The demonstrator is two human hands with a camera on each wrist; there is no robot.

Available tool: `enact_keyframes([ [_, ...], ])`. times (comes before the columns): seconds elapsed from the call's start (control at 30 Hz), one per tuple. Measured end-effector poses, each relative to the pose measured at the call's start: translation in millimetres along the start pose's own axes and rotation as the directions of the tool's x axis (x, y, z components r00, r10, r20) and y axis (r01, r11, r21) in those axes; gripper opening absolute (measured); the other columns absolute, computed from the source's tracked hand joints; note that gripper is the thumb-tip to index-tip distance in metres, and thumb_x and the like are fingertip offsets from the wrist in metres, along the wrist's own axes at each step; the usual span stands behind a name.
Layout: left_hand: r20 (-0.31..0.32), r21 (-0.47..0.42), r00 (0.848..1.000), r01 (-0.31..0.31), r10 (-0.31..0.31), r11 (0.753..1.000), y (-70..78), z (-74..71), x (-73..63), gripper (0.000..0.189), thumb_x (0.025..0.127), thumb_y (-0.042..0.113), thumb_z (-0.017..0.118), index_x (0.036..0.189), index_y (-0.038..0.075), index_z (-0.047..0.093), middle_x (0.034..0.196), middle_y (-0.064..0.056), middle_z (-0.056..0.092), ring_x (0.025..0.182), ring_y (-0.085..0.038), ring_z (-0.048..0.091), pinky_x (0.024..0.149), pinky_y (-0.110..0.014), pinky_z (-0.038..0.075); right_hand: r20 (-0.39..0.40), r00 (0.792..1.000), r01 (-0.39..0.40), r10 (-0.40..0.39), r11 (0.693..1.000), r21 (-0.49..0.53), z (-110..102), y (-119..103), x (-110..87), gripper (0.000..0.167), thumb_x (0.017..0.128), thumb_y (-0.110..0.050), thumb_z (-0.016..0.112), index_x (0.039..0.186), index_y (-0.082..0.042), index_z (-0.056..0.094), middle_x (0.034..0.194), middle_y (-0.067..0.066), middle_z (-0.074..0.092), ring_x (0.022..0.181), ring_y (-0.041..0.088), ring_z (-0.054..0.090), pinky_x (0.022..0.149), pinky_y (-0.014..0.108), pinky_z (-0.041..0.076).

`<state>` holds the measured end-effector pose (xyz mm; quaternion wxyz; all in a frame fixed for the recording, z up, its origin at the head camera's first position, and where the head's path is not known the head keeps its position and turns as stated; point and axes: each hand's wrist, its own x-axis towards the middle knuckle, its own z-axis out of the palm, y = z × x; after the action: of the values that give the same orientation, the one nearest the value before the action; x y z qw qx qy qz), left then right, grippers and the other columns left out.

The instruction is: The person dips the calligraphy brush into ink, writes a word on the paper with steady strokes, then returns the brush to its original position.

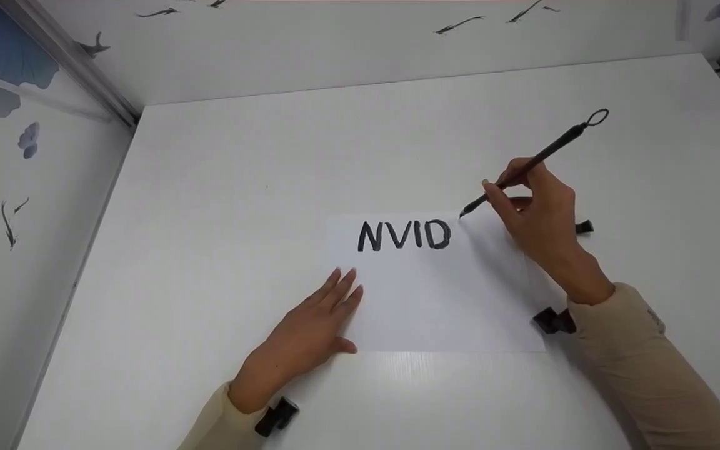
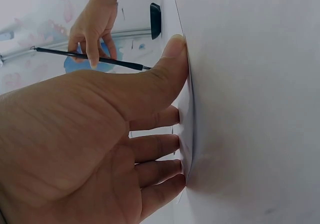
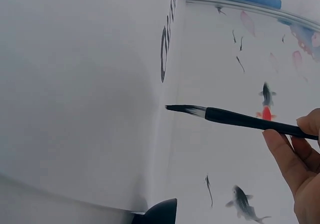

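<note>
A white sheet of paper (image 1: 447, 306) lies on the table, with the black brushed letters NVID (image 1: 404, 235) near its top edge. My right hand (image 1: 538, 206) pinches a dark-handled ink brush (image 1: 541, 155) between thumb and fingers, its looped end slanting up to the right. In the right wrist view the blackened bristles (image 3: 185, 108) point at the paper, just past the letter D. My left hand (image 1: 310, 331) rests palm down with straight fingers at the paper's left edge; in the left wrist view its thumb (image 2: 172, 59) and fingertips press along that edge.
The white table (image 1: 210, 250) extends around the paper. Upright white panels (image 1: 310, 50) with painted fish and blue marks border it at the back and left. Black clips (image 1: 554, 320) sit near the right sleeve, and a black wrist device (image 1: 277, 417) is on the left cuff.
</note>
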<state>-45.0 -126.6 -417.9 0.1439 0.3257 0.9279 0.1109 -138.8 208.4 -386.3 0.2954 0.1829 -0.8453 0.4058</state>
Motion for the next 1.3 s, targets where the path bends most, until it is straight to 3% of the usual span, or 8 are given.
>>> enact_keyframes([
  [0.37, 0.011, -0.008, 1.000, 0.012, -0.012, 1.000, 1.0, -0.9, -0.3, 0.083, 0.082, 0.039, 0.071, 0.148, 0.004, 0.035, 0.157, -0.012, 0.017, 0.144, -0.030, 0.012, 0.109, -0.040, 0.030, -0.037, 0.999, -0.037, 0.037, 0.999, 0.005, 2.3, -1.2, -1.5, 0.028, 0.081, -0.002, 0.074, 0.101, 0.006, 0.056, 0.088, 0.009, 0.063, 0.083, 0.010, 0.065, 0.065, 0.008, 0.048],
  [0.57, 0.005, 0.000, 1.000, 0.013, -0.013, 1.000, 1.9, -0.5, -1.5, 0.083, 0.081, 0.038, 0.072, 0.147, 0.004, 0.035, 0.157, -0.013, 0.018, 0.144, -0.030, 0.013, 0.110, -0.040, 0.029, -0.064, 0.996, -0.053, 0.054, 0.998, 0.021, 5.1, -2.1, -3.1, 0.027, 0.080, -0.002, 0.075, 0.099, 0.007, 0.058, 0.088, 0.011, 0.063, 0.082, 0.016, 0.066, 0.064, 0.007, 0.047],
  [1.3, -0.001, 0.018, 1.000, 0.013, -0.013, 1.000, 4.0, 0.3, -2.2, 0.082, 0.082, 0.038, 0.072, 0.147, 0.004, 0.037, 0.157, -0.012, 0.020, 0.143, -0.030, 0.014, 0.109, -0.039, 0.030, -0.021, 0.999, -0.032, 0.032, 0.999, -0.020, 7.1, 0.8, -4.8, 0.025, 0.085, -0.008, 0.072, 0.098, 0.008, 0.057, 0.089, 0.013, 0.062, 0.084, 0.018, 0.068, 0.066, 0.007, 0.047],
])
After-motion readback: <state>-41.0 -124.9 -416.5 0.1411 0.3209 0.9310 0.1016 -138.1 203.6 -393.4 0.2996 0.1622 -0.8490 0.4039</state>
